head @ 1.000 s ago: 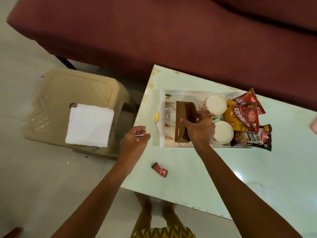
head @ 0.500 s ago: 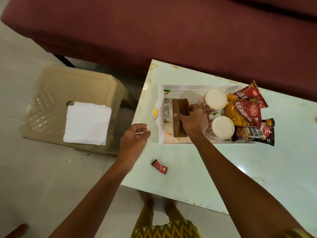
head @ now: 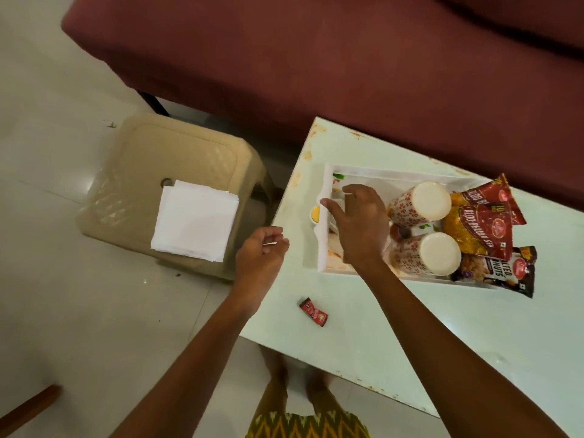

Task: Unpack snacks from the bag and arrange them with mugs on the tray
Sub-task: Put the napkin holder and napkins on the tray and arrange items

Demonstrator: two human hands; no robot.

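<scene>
A white tray (head: 323, 248) lies on the pale green table (head: 410, 327). Two floral mugs (head: 420, 205) (head: 429, 256) stand upside down in its middle. At its right end lie red aloo bhujia packs (head: 483, 226) and a dark salted peanuts pack (head: 505, 270). My right hand (head: 360, 229) hovers palm down over the tray's left part with fingers spread; whatever is beneath it is hidden. My left hand (head: 259, 257) floats beside the table's left edge, fingers loosely curled, holding nothing that I can make out. A small red sachet (head: 313, 312) lies on the table in front of the tray.
A beige plastic stool (head: 142, 159) stands to the left of the table with a stack of white napkins (head: 196, 221) on it. A maroon sofa (head: 316, 58) runs along the far side. My feet are under the table's near edge.
My right hand let go of the upright brown object in the tray's left part and now spreads flat above that spot. The left hand stayed put.
</scene>
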